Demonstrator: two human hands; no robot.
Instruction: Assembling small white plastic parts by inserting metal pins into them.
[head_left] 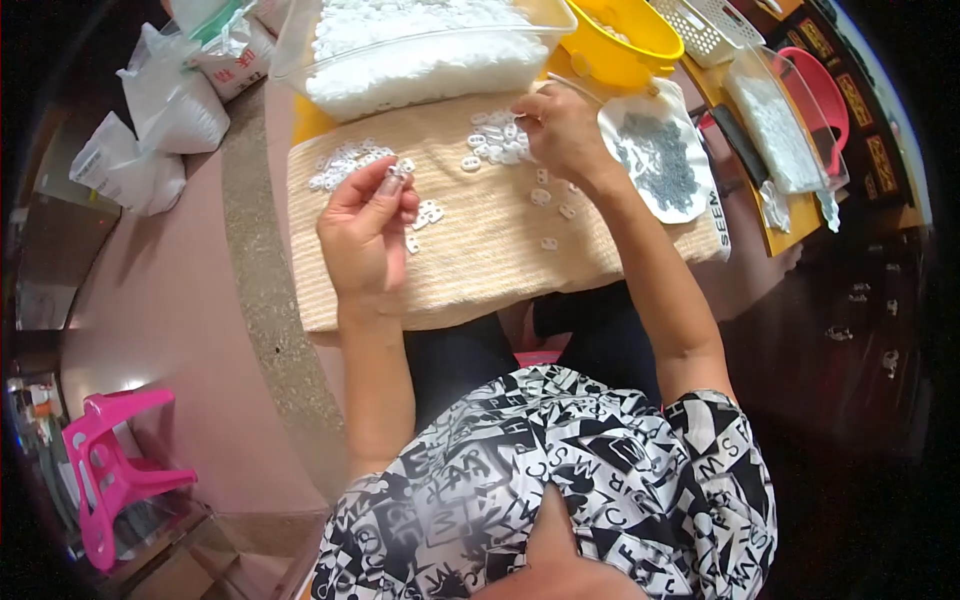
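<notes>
My left hand (366, 228) is raised over the striped cloth (470, 275). Thumb and fingers pinch a small white plastic piece (404, 166) with holes in it. Just behind it lies a heap of similar white pieces (340, 164), and a few more (428, 212) are by the wrist. My right hand (568, 130) is at the right side of a second heap (492, 138), fingers bent together; what they hold, if anything, is too small to make out. Several loose pieces (540, 197) are scattered below that hand. Small dark grey parts (655, 160) are spread on a white sheet (685, 205) at the right.
A clear bin (425, 55) full of white pieces stands at the back, beside a yellow basin (610, 62). Farther right are a white basket (700, 30) and a clear box (775, 130) of white pieces. Plastic bags (175, 100) and a pink stool (120, 465) are at left.
</notes>
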